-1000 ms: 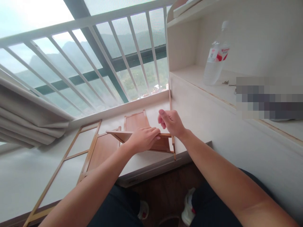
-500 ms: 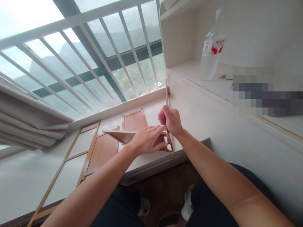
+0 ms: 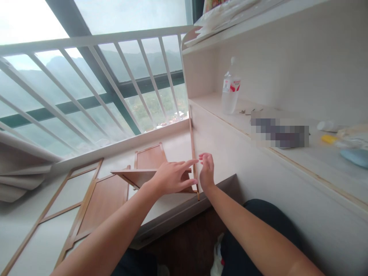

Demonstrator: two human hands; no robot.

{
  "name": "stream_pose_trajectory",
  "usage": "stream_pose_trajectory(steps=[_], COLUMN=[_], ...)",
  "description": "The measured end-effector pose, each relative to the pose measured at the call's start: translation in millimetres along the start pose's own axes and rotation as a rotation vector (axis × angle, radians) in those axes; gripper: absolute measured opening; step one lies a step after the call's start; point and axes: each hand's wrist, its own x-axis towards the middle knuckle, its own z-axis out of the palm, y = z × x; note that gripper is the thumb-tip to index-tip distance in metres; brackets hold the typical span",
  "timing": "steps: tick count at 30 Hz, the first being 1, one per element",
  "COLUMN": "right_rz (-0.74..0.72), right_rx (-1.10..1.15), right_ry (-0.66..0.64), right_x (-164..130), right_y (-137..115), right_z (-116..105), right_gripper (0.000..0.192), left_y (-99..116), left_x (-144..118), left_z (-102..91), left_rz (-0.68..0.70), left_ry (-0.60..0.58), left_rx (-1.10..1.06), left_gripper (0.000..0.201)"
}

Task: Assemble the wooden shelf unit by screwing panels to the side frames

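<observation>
Far ahead and to your left stood a white barred railing [image 3: 94, 40], with a large glass window [image 3: 129, 17] in dark green frames behind it. A grey folded curtain [image 3: 23, 168] hung at your left. On your right, a white shelving unit [image 3: 250, 73] bore a clear plastic bottle [image 3: 230, 96] with a red-and-white label, small dark bits [image 3: 243, 112] near it, a pixelated dark object [image 3: 280, 132] and, farther right, a small yellow piece [image 3: 329, 139] near a rounded light-blue item [image 3: 355, 157].

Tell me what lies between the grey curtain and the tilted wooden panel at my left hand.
In the head view, an open wooden frame and then a brown framed panel lie there on the white ledge.
</observation>
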Motion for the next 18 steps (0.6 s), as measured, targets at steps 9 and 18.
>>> stream_pose_trajectory(steps=[9, 18], right_rz=[0.089, -0.593], right_rx=[-0.164, -0.522], right_ry=[-0.151, -0.294], right_x=[-35, 48], right_y=[16, -132], right_z=[-41, -91], right_gripper=[0.048, 0.022], left_y=[4, -2], left_x=[11, 14], left_z=[0.1, 2.4], left_rz=[0.019, 0.049], left_ry=[0.000, 0.046], left_rx=[0.016, 0.030], left_gripper=[0.062, 0.055])
